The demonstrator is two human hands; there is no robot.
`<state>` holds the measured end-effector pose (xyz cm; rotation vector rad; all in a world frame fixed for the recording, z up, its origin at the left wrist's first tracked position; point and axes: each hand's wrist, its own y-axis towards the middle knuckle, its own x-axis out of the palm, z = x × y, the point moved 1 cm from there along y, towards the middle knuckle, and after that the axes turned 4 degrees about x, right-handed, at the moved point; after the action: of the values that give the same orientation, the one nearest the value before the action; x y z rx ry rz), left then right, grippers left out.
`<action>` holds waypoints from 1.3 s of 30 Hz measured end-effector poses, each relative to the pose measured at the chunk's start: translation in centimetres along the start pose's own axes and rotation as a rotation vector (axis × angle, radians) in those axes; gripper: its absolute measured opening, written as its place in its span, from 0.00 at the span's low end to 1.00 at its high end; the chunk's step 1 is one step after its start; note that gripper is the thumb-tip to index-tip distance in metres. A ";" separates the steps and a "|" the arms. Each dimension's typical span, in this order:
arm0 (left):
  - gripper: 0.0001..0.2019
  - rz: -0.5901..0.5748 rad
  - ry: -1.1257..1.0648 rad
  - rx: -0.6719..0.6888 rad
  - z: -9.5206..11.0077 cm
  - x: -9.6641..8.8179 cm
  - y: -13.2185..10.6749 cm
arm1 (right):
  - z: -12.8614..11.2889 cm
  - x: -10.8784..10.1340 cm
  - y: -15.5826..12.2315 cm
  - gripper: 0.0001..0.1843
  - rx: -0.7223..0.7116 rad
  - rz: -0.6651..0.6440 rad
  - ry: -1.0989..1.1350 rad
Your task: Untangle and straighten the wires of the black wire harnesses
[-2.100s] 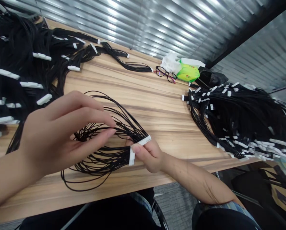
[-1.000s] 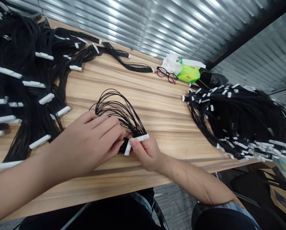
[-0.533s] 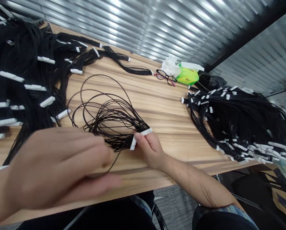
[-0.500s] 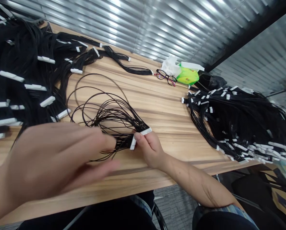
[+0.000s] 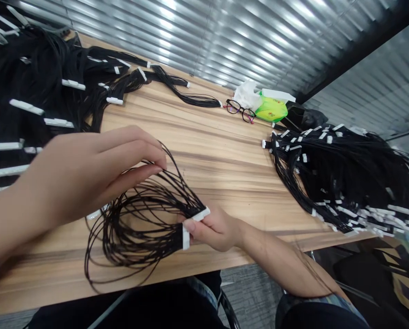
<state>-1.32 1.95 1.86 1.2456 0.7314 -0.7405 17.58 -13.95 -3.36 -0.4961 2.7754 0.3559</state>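
Right hand [image 5: 216, 230]: pinching two white connectors [image 5: 185, 237], one bundle of wire loops [image 5: 156, 244] fanning from them — at 6 o'clock on the table [image 5: 225, 169], near its edge
Left hand [image 5: 88, 169]: pressed together, tips at the loops — pinching or not, cannot tell
Wire piles [image 5: 341, 178]: two, at 10 and 2 o'clock
Far: one glasses [image 5: 240, 111], one tissue pack [image 5: 273, 109], at 1 o'clock

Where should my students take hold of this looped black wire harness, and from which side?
Grip the two white plastic connectors from the near side, as the right hand does. They are stiff bars where the black wires gather, while the loose loops fan out and could tangle.
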 end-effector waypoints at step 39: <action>0.13 0.038 0.215 0.507 2.3 1.8 -0.1 | 0.1 0.5 -0.2 0.30 0.270 0.213 -0.067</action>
<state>-0.18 -0.46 0.66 1.8157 0.7136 -0.7960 17.21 -14.26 -3.66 -0.1223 2.7577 0.0384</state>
